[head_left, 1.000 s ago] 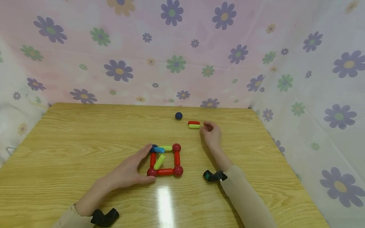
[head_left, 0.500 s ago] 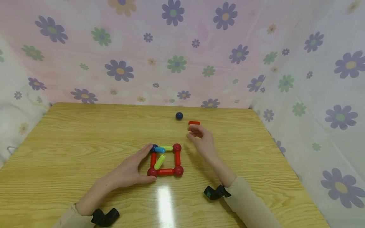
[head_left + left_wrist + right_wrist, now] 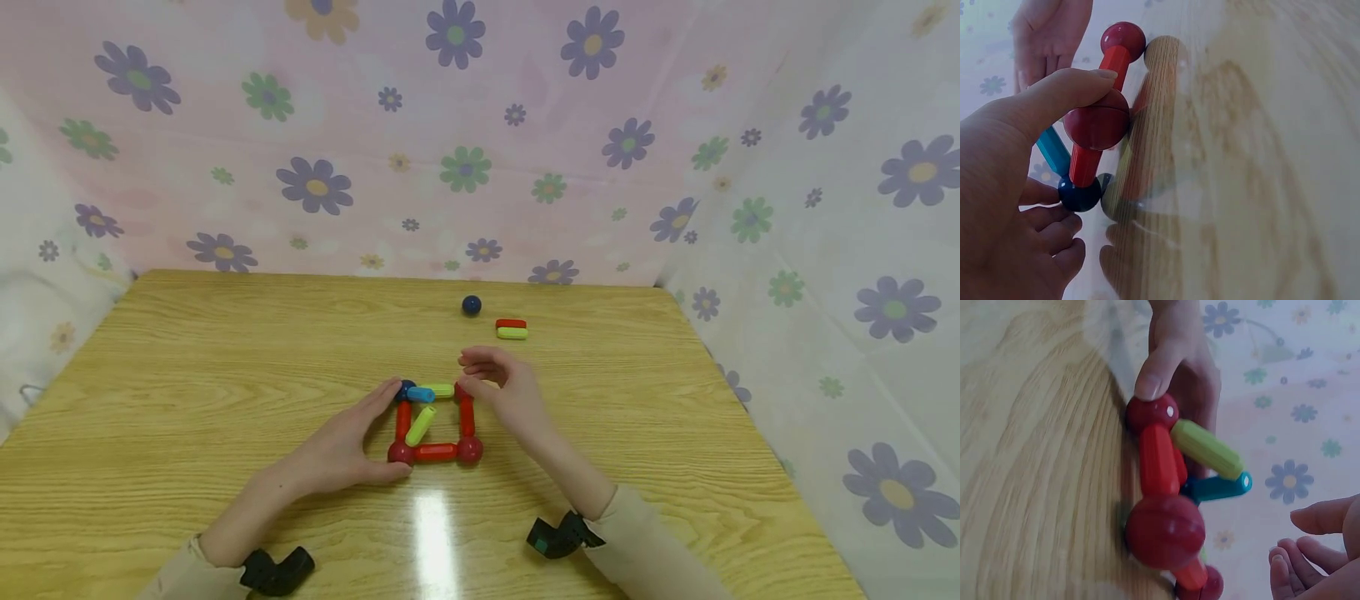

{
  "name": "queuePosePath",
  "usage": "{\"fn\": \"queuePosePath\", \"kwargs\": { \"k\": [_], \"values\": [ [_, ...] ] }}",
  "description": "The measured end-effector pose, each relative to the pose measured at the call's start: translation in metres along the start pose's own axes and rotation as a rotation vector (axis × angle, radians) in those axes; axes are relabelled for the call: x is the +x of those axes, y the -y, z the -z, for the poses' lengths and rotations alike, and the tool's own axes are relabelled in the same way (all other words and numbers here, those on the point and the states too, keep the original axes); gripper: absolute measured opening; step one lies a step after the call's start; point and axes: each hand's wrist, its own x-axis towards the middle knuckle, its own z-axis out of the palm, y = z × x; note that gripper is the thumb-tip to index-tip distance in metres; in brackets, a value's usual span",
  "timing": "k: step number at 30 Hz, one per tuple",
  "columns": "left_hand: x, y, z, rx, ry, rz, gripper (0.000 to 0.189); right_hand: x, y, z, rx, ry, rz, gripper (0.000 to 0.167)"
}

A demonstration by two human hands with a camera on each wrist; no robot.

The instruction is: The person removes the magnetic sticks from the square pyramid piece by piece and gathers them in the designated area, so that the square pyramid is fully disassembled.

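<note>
A square frame of rods and balls, like a magnetic building toy, lies on the table; its near side is a red rod point(image 3: 436, 452). My left hand point(image 3: 337, 446) holds its left side, thumb on the near red ball point(image 3: 1096, 122) and fingers at the dark blue ball point(image 3: 1080, 194). A blue rod point(image 3: 1219, 486) and a yellow-green rod point(image 3: 1208, 449) slant up from those two left corners. My right hand point(image 3: 517, 404) hovers by the far right corner and partly hides the red ball there in the head view. Its thumb and fingers stand apart, holding nothing, in the right wrist view.
Behind the frame, a loose red rod point(image 3: 511, 323) and a yellow-green rod point(image 3: 512, 333) lie side by side. A dark blue ball point(image 3: 472, 305) sits near the back edge of the wooden table point(image 3: 262, 350). Flowered cloth point(image 3: 480, 150) hangs behind.
My right hand has come left and nearer, from beside the two loose rods to the frame's far right corner. The left hand and the frame have stayed put.
</note>
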Motion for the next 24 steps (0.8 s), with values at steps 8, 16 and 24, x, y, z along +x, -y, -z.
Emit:
{"fn": "queuePosePath", "kwargs": {
  "k": [8, 16, 24],
  "values": [
    [0.0, 0.0, 0.001, -0.001, -0.006, -0.011, 0.113, -0.006, 0.004, -0.011, -0.007, 0.042, 0.005, 0.034],
    [-0.001, 0.0, 0.001, -0.004, -0.001, -0.008, 0.113, -0.013, 0.002, -0.015, -0.017, 0.098, -0.027, 0.036],
    [-0.001, 0.0, 0.0, -0.012, 0.003, -0.007, 0.112, -0.019, -0.003, -0.018, -0.032, 0.132, -0.049, 0.036]
  ]
}}
